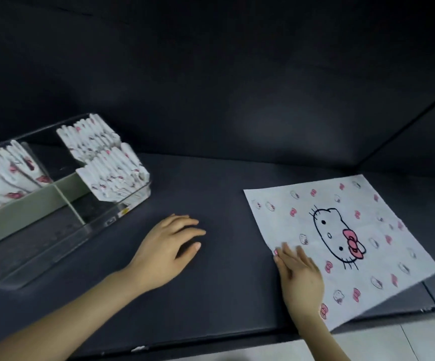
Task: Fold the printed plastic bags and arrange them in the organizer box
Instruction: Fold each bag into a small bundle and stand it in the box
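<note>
While the left hand (168, 252) rests with loosely spread fingers (189, 222) on the bench (224, 287) beside the organizer box (55, 243), the right hand (301, 278) lays straight fingers on the unfolded printed bag (362, 230) farther right.

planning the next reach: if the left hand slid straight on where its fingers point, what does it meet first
Likely the left edge of the flat white printed plastic bag, across dark tabletop.
</note>
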Motion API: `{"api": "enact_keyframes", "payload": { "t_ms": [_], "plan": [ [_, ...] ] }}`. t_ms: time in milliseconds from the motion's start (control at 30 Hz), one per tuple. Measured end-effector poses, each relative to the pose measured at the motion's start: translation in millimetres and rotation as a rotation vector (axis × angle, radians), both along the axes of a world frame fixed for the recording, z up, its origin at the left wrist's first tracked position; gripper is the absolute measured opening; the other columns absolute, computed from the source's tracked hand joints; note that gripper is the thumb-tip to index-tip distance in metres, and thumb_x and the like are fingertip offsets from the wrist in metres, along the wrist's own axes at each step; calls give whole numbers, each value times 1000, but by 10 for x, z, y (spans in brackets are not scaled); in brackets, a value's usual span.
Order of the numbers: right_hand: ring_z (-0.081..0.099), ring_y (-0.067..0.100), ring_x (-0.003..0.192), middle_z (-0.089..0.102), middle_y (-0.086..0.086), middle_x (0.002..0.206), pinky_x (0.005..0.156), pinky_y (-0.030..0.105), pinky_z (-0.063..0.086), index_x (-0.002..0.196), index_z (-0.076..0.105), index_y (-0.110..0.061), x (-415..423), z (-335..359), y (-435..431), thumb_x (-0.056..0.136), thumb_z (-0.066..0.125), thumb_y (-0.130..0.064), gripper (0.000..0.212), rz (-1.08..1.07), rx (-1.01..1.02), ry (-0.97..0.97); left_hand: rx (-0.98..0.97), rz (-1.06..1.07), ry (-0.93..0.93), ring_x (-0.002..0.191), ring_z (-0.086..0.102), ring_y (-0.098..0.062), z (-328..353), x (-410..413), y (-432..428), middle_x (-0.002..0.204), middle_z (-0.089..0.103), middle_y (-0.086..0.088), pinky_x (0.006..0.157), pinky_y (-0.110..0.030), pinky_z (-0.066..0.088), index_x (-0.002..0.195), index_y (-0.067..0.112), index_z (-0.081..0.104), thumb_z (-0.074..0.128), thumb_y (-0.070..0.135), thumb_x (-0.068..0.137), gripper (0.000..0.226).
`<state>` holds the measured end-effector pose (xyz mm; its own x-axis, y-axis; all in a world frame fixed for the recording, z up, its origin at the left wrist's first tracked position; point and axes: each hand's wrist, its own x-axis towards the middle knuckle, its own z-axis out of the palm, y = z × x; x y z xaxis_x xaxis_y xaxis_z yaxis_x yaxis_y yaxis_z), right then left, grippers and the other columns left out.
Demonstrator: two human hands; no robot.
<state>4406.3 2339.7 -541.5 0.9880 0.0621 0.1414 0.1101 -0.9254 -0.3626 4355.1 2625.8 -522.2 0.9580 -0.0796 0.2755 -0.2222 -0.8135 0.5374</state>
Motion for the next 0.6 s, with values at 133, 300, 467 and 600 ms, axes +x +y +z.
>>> {"api": "enact_keyframes", "payload": {
  "t_ms": [133, 300, 467, 600],
  "plan": [
    [61, 8, 113, 70, -11, 109, 108, 27, 34, 100, 76, -19, -61, 199, 4, 93, 60, -20, 17, 32, 349, 110, -91, 31, -15, 122, 45, -5, 182, 78, -133, 124, 59, 13, 102, -33, 41, 115, 28, 68, 45, 49, 88, 41],
    [61, 1, 78, 68, -11, 80, 76, 11, 43, 72, 75, -19, -232, 884, 27, 88, 67, -18, 18, 207, 848, 708, -427, -39, 183, 138, 22, 8, 567, 127, -30, 142, 37, 31, 110, -20, 20, 132, 52, 45, 58, 60, 73, 61],
    [65, 13, 64, 69, 6, 71, 60, 21, 51, 65, 74, -11, -141, 1116, -54, 74, 74, -10, 9, 113, 1175, 973, -777, -158, 456, 124, 50, -1, 651, 168, 32, 127, 62, 13, 99, -23, 41, 133, 37, 48, 72, 46, 64, 74],
    [65, 15, 60, 68, 7, 67, 59, 23, 52, 61, 73, -11, -53, 1033, -92, 70, 77, -8, 10, 92, 1146, 1036, -900, 12, 443, 82, 70, -11, 535, 211, -118, 91, 75, 1, 68, -16, 52, 86, 30, 76, 74, 72, 51, 55]
  ]
}}
